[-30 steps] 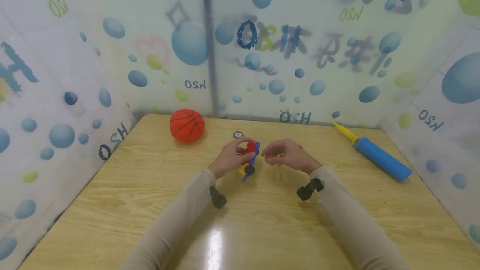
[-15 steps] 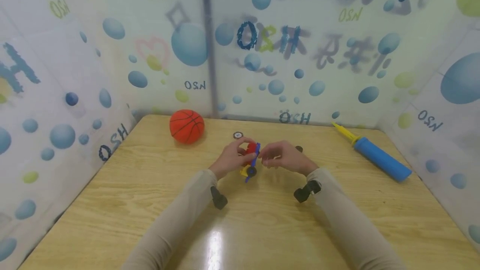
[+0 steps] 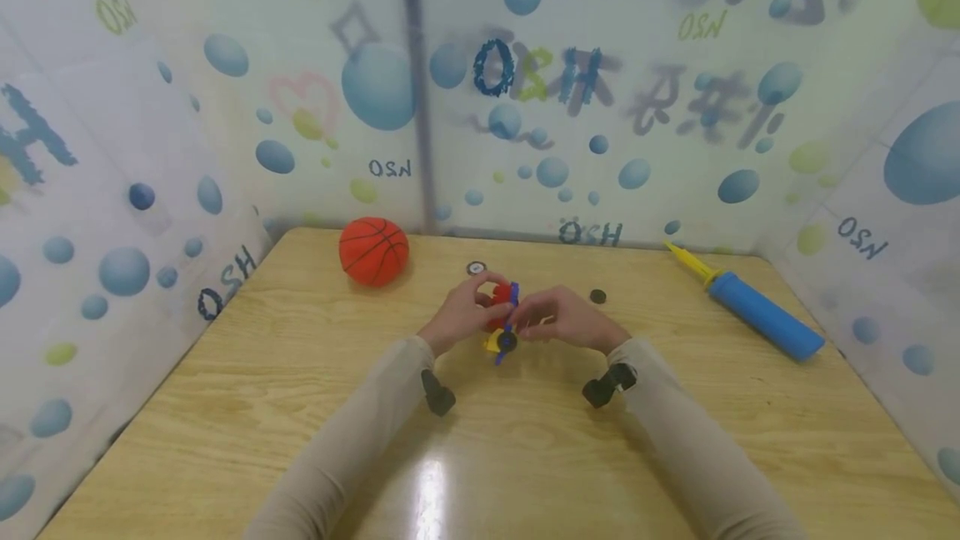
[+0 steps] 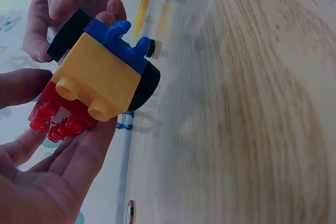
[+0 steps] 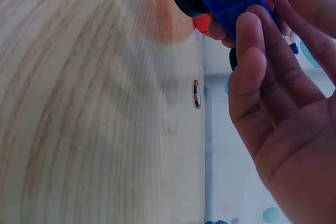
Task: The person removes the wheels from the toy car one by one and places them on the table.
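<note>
Both hands meet over the table's (image 3: 300, 373) middle: the left hand (image 3: 459, 319) cradles the toy car (image 4: 97, 80) in curled fingers, and the right hand (image 3: 564, 319) pinches its blue end. A hard push could pop a wheel (image 4: 146, 85) off toward the loose disc (image 3: 597, 297).

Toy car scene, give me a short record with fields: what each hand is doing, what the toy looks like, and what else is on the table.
left hand: holds the toy car from its left side, above the table
right hand: fingers pinch the toy car from the right
toy car make-up: red, yellow and blue blocks with black wheels
basketball: far left of the table, near the wall
pump: blue with yellow nozzle, far right
loose wheel: dark, on the table beyond the right hand
small disc: on the table beyond the hands
</note>
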